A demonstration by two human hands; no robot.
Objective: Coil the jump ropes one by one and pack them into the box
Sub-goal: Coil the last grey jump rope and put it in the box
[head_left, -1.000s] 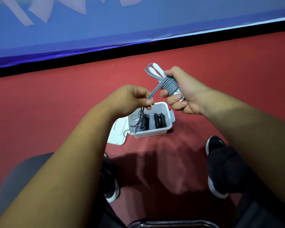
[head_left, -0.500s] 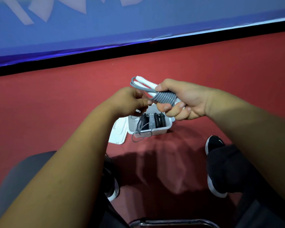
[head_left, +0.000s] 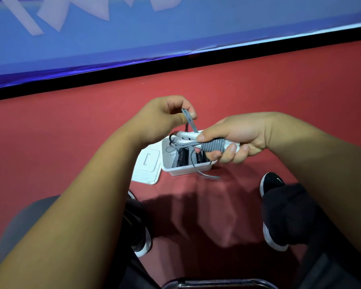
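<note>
My right hand grips a grey jump rope whose cord is wound round its two white handles, held level just above the box. Up and to the left, my left hand pinches a loop of the rope's loose cord between thumb and fingers. A short tail of grey cord hangs down over the front wall of the box. The white plastic box stands on the red floor below my hands, with several coiled grey and black ropes standing in it. Part of the box is hidden by my right hand.
The box's white lid lies flat on the red floor against its left side. My two black shoes are on the floor nearer to me. A chair's metal frame shows at the bottom edge. A blue banner wall runs behind.
My right hand has lowered the wound rope from upright to level over the box. My left hand has risen, drawing a loop of cord upward.
</note>
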